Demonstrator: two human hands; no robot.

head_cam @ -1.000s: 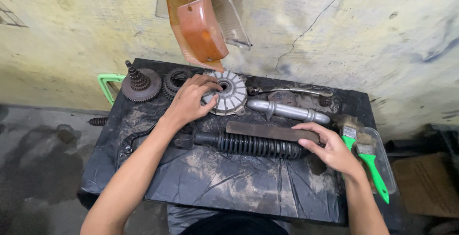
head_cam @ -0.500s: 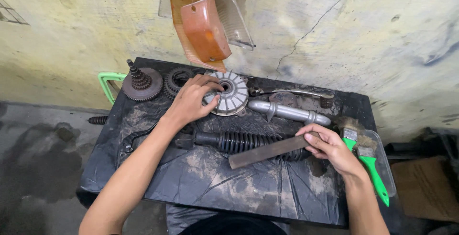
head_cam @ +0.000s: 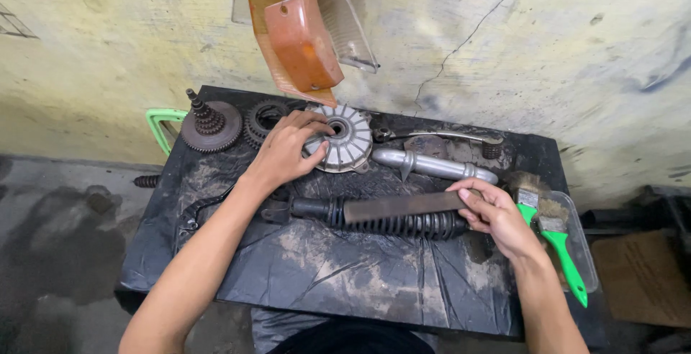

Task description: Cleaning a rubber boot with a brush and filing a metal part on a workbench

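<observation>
The left hand (head_cam: 288, 151) clasps the finned hub (head_cam: 344, 138) at twelve o'clock; the right hand (head_cam: 497, 214) grips a flat file (head_cam: 403, 206) at three o'clock.

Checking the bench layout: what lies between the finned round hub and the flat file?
In the head view, a silver metal tube lies between the finned hub under the left hand and the file held by the right hand.
</observation>
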